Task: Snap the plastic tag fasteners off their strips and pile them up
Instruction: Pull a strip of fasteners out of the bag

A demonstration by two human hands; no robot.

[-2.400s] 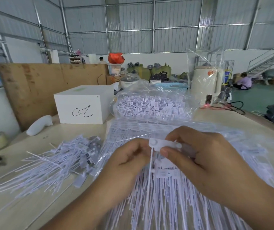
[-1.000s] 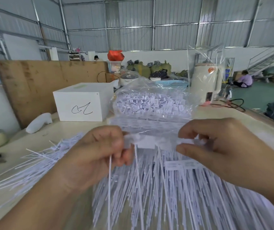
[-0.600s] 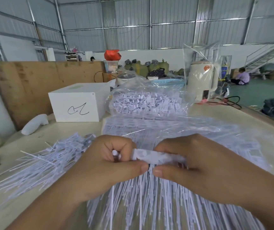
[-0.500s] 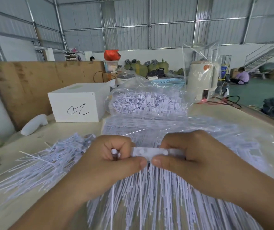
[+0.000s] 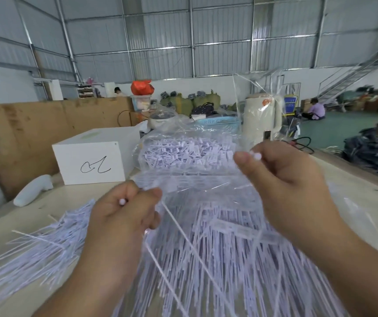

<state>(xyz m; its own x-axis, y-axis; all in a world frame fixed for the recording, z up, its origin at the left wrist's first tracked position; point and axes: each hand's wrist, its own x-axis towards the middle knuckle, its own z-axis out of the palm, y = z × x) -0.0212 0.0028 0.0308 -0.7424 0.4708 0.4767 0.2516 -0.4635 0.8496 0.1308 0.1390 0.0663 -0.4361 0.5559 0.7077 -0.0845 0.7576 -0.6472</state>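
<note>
My left hand [image 5: 126,216] grips a few white tag fasteners [image 5: 179,234]; their thin tails hang down and to the right from its fist. My right hand [image 5: 284,179] is raised higher at the right and pinches a small white strip piece [image 5: 255,155] between thumb and forefinger. The two hands are apart. Under them lies a heap of fastener strips [image 5: 224,259] on clear plastic. A pile of loose fasteners [image 5: 46,243] spreads on the table to the left.
A clear bag of more fasteners [image 5: 188,154] stands behind the heap. A white box [image 5: 92,161] and a white handle-shaped object [image 5: 32,191] sit at the back left before a wooden board [image 5: 23,133]. A cream kettle [image 5: 263,117] and cables [image 5: 302,143] are back right.
My hands, held together on one strip half a second ago, have pulled apart. The left went down-left with fasteners, the right rose to the right with a strip piece.
</note>
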